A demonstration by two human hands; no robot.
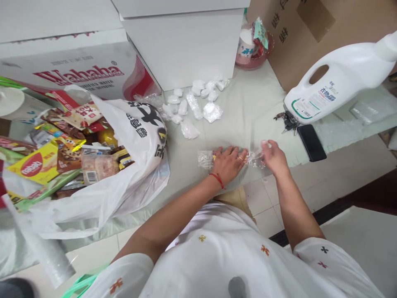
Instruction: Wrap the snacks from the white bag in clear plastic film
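My left hand (228,164), with a red string bracelet and a ring, lies flat with fingers spread on a strip of clear bubble wrap (205,159). Small bits of yellow and red show through the wrap beside the fingers; what lies inside is mostly hidden under the hand. At the strip's loose right end (256,159) is my right hand (275,158), slightly blurred, its thumb and fingers bent and apart. Beyond the hands, several small wrapped bundles (212,112) in clear, whitish plastic are grouped on the pale tablecloth (248,109).
A white plastic bag (136,161) full of packaged snacks stands at left, near a plastic roll (52,248). White boxes (186,49) and a cardboard box (310,25) line the back. At right are a detergent bottle (338,82), keys (290,122), a phone (312,142); a pink bowl (252,62) sits behind.
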